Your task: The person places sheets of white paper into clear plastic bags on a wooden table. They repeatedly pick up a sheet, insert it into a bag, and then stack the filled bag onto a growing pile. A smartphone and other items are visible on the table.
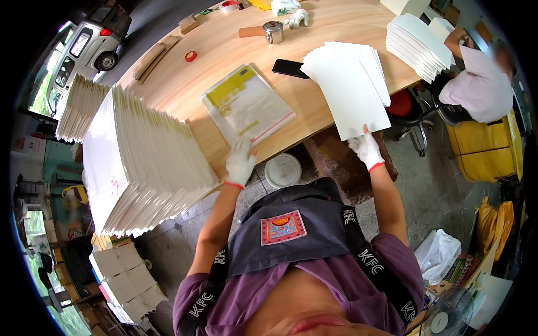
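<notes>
My right hand (367, 151), in a white glove with a red cuff, grips the near edge of a white card sheet (354, 106), thumb on top and fingers underneath. That sheet lies over a fanned pile of white sheets (372, 70) and juts past the table's edge. My left hand (241, 163), gloved alike, touches the near corner of a flat stack of clear plastic bags (252, 106) with yellow-green print. Its thumb stands apart from the fingers, and nothing shows in its grasp. Beside it on the left rises a tall stack of white-edged sheets or filled sleeves (151, 162).
A black phone (290, 68) lies between the bags and sheets. Farther back are a metal mug (273, 32), a red tape roll (191, 56) and a white glove (297, 18). More sheets (417, 45) stand far right, near a seated person (479, 89). Below is a white bucket (282, 170).
</notes>
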`<state>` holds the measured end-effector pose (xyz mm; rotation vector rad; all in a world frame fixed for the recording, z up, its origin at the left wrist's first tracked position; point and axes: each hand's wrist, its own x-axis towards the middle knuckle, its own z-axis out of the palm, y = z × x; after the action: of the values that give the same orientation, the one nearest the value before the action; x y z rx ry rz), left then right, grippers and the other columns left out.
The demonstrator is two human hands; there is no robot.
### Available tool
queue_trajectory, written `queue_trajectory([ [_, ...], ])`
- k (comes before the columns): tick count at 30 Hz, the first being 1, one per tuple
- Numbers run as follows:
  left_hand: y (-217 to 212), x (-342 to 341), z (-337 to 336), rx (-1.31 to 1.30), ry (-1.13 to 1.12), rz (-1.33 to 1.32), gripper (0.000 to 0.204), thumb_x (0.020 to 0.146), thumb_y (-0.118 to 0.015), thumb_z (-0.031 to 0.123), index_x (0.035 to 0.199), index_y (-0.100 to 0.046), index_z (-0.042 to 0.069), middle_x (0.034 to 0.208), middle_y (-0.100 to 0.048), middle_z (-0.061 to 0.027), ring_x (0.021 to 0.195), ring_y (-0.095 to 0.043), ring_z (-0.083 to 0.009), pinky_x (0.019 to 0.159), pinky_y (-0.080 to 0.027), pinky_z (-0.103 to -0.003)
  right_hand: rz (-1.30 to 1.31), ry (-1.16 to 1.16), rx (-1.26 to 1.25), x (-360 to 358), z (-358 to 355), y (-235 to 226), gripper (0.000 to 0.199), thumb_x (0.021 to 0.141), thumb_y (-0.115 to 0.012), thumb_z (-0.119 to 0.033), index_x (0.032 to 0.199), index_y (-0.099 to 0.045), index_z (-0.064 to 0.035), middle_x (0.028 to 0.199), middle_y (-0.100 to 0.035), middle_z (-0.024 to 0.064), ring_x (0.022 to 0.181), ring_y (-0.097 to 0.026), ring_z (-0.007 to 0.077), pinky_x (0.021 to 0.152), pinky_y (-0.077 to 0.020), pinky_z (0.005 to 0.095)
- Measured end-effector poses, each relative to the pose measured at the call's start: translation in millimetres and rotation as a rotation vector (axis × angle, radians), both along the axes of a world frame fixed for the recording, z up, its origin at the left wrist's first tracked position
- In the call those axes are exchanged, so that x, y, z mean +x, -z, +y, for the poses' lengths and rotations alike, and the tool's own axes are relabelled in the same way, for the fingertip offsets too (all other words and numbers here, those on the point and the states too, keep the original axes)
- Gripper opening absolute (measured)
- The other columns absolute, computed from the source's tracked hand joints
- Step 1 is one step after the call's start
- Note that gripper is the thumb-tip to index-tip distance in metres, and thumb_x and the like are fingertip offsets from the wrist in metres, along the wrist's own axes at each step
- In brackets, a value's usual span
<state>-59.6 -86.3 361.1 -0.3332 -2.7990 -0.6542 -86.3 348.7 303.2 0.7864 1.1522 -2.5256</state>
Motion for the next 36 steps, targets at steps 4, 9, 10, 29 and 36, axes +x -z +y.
queue_trajectory([
  [4, -11.0, -45.5, 9.7, -0.279, -0.078, -0.231, 0.032, 0.078, -0.063, 0.021, 0.107, -0.056, 0.011, 0.105, -0.057, -0.0107, 0.099, -0.057, -0.0288, 0.082, -0.048, -0.040, 0.196, 0.247, 0.275, -2.7, 35.6, 8.5, 0.014, 0.094, -0.049, -0.021, 0.103, -0.050, -0.0112, 0.072, -0.056, 0.0045, 0.049, -0.051, 0.0135, 0.037, -0.0362, 0.0258],
  [9, 3.3, -68.2, 3.8, -0.368, -0.191, -0.313, 0.031, 0.072, -0.066, 0.019, 0.102, -0.058, 0.015, 0.104, -0.056, -0.0073, 0.100, -0.056, -0.0266, 0.079, -0.049, -0.041, 0.431, 0.131, 0.187, 36.2, 23.6, -44.7, 0.022, 0.089, -0.051, -0.010, 0.111, -0.051, -0.0070, 0.079, -0.059, 0.0043, 0.055, -0.053, 0.0140, 0.043, -0.0410, 0.0280],
  [10, 8.2, -70.4, -2.7, -0.345, -0.198, -0.303, 0.031, 0.071, -0.067, 0.019, 0.101, -0.058, 0.016, 0.103, -0.056, -0.0071, 0.100, -0.056, -0.0263, 0.079, -0.050, -0.041, 0.412, 0.090, 0.198, 42.9, 17.4, -51.0, 0.037, 0.087, -0.053, -0.009, 0.123, -0.048, -0.0043, 0.092, -0.061, 0.0053, 0.071, -0.059, 0.0162, 0.061, -0.0495, 0.0306],
  [29, -10.7, -64.7, -26.6, 0.399, -0.037, -0.142, 0.029, 0.081, -0.048, 0.002, 0.105, -0.061, 0.012, 0.087, -0.057, -0.0116, 0.072, -0.057, -0.0283, 0.066, -0.047, -0.035, -0.010, -0.082, -0.121, 92.3, -102.0, -39.0, 0.014, 0.091, -0.052, -0.019, 0.099, -0.046, -0.0101, 0.077, -0.054, 0.0041, 0.058, -0.053, 0.0146, 0.046, -0.0414, 0.0256],
  [36, 14.9, -49.3, -8.5, 0.456, -0.133, 0.068, 0.042, 0.080, -0.048, -0.002, 0.120, -0.052, 0.008, 0.103, -0.058, -0.0134, 0.078, -0.058, -0.0235, 0.070, -0.048, -0.032, 0.061, -0.050, -0.183, 94.9, -145.5, -74.6, 0.013, 0.095, -0.047, -0.016, 0.106, -0.047, -0.0094, 0.080, -0.057, 0.0047, 0.059, -0.056, 0.0146, 0.047, -0.0448, 0.0263],
])
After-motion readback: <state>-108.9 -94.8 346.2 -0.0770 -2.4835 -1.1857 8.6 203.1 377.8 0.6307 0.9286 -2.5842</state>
